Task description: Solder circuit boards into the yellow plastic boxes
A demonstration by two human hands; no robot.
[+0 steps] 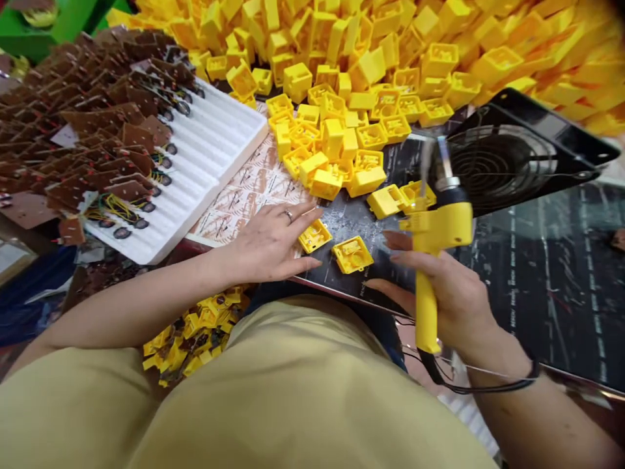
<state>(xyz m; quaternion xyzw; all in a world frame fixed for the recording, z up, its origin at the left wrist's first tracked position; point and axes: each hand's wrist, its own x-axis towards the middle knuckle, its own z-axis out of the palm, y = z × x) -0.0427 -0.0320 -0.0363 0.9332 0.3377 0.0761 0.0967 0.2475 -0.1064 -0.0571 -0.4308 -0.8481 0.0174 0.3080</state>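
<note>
My left hand (pixel 276 241) lies at the near edge of the black bench (pixel 527 286), fingers spread, its fingertips over a small open yellow housing (pixel 315 237). Another open yellow housing (pixel 352 255) sits just right of it, with small parts inside. In my right hand (pixel 452 293) is a yellow hot-air or glue gun (pixel 439 228), held by its handle, with its metal nozzle pointing up and away. The thumb and some fingers of that hand stretch out to the left of the handle. A black cord runs from the handle's bottom across my right wrist.
A heap of yellow housings (pixel 332 130) fills the back. White foam tray (pixel 219 156) at left carries brown circuit boards (pixel 107 124) with wires and round parts. Behind the tool stands a black fan (pixel 493 156) with a wire guard. More yellow pieces (pixel 205 326) lie below the bench edge.
</note>
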